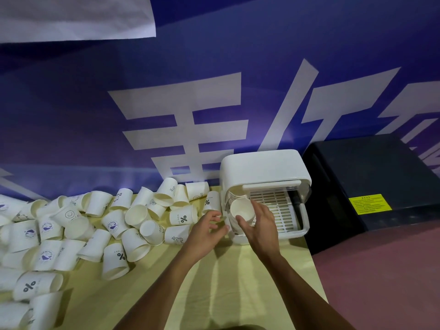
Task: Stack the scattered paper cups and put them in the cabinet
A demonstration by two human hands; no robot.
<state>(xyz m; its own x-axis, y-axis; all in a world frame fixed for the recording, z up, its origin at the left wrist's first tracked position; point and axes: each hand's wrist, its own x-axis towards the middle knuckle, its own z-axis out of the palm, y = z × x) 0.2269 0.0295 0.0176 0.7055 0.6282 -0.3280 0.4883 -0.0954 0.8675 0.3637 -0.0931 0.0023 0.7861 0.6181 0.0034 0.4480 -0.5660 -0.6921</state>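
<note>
A small white cabinet (264,170) stands on the yellow table (238,277), its clear front door raised and a slatted white tray (283,210) showing inside. My right hand (259,222) grips a stack of white paper cups (239,208) at the cabinet's open front, at the left end of the tray, rims facing me. My left hand (207,231) hovers just left of the cabinet with fingers curled apart and nothing in them. Several loose paper cups (133,222), some printed with a percent sign or a whale, lie scattered over the table's left half.
A blue banner (166,110) with large white characters hangs behind the table. A black box (371,182) with a yellow label (370,203) sits right of the cabinet. Reddish floor (385,282) lies beyond the table's right edge.
</note>
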